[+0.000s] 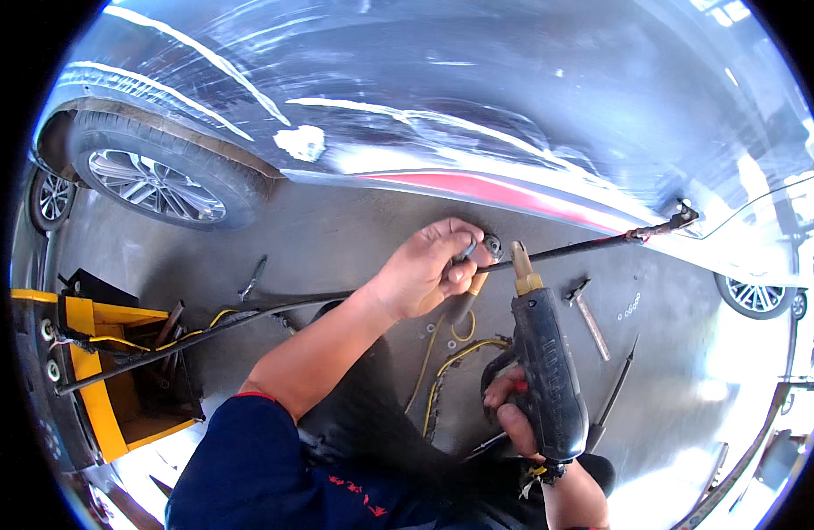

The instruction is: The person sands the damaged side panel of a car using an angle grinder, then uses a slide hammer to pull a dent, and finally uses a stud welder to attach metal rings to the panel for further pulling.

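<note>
My right hand (516, 422) is wrapped round the grip of a black spot-welding gun (550, 371). Its brass tip (523, 265) points up toward the car. To the left of that tip, my left hand (429, 269) is closed in a pinch on a small greyish metal piece, too small to name. A long dark cable or rod (570, 250) passes beside the left hand toward a clamp (681, 219) at the car's lower edge. Behind the left fingers lies a tool with a round metal head (493, 246), partly hidden.
Ahead stands a dark car panel (478, 79) with scuffs and filler marks, and a wheel (155, 181) at left. On the floor lie a hammer (591, 322), several small washers (630, 308), a thin rod-like tool (614, 389) and a yellow hose (451, 364). A yellow cart (87, 353) stands left.
</note>
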{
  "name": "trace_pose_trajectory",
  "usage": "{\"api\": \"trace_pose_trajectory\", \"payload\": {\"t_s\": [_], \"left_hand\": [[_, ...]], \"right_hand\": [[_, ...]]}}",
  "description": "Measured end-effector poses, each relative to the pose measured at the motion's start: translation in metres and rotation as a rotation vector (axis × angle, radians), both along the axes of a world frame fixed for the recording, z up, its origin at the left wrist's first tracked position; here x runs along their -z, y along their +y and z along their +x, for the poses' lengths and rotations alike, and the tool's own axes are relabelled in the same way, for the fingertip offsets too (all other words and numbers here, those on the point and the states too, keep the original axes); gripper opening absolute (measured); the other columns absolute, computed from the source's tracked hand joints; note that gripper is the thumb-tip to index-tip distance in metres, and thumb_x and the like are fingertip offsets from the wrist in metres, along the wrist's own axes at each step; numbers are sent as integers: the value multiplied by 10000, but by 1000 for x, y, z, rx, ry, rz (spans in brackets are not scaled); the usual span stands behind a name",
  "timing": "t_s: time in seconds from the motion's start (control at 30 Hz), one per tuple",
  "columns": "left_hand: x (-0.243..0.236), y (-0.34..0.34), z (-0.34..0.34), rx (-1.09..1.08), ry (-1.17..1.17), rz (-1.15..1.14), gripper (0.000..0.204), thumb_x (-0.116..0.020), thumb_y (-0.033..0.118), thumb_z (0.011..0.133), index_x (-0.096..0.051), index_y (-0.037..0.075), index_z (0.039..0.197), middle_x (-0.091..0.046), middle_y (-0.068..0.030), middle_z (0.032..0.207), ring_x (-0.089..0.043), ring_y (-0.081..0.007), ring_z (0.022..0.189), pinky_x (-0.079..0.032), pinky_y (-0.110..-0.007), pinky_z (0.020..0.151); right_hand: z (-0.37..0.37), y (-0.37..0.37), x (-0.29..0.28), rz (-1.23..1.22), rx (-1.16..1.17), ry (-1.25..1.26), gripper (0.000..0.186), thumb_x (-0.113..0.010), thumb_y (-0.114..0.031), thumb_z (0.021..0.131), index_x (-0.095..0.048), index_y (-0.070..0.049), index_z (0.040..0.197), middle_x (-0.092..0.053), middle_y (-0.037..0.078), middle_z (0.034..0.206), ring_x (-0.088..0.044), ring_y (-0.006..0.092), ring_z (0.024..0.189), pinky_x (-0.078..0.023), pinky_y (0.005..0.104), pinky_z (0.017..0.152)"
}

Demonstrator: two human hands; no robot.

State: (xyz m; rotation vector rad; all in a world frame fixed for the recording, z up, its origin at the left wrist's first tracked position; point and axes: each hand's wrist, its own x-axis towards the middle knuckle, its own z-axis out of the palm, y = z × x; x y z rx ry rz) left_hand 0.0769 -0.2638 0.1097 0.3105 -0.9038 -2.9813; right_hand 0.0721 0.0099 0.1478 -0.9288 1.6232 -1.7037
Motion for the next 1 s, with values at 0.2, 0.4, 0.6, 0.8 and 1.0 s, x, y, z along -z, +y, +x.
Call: {"api": "trace_pose_trajectory", "payload": {"t_s": [0.2, 0.4, 0.6, 0.8, 1.0], "left_hand": [[-17, -41, 1, -31, 210, 118, 105, -589, 199, 1003, -656, 126, 968, -578, 26, 877, -425, -59, 650, -360, -216, 596], [-28, -49, -1, -119, 174, 162, 130, -599, 256, 999, -599, 129, 970, -475, 64, 806, -385, -53, 652, -349, -219, 610], [-15, -34, 2, -128, 360, 269, 154, -587, 278, 1013, -659, 145, 985, -454, 70, 800, -362, -42, 653, -335, -215, 612], [-7, -9, 2, -132, 351, 205, 198, -574, 309, 1023, -691, 151, 997, -443, 61, 803, -350, -47, 653, -332, -208, 620], [-1, 25, -7, -148, 264, 72, 239, -595, 359, 1004, -675, 134, 1018, -467, 49, 824, -367, -84, 674, -348, -225, 626]], "right_hand": [[26, -50, -29, 245, 29, -19, 459, -734, -167, 866, -548, -19, 1260, -646, 67, 908, -611, 166, 860, -499, 335, 807], [25, -80, -37, 343, 61, -9, 440, -811, -113, 759, -633, -44, 1156, -678, 36, 868, -653, 150, 768, -542, 311, 736], [32, -75, -41, 356, 31, -217, 285, -814, -86, 758, -649, -70, 989, -677, 38, 977, -655, 147, 859, -536, 312, 789], [27, -51, -30, 282, 17, -121, 337, -806, -50, 757, -643, -45, 1052, -679, 33, 923, -664, 153, 822, -541, 308, 777], [5, -17, -5, 151, -17, -74, 366, -782, -33, 779, -634, -26, 1114, -677, 41, 878, -661, 148, 782, -537, 295, 723]]}}
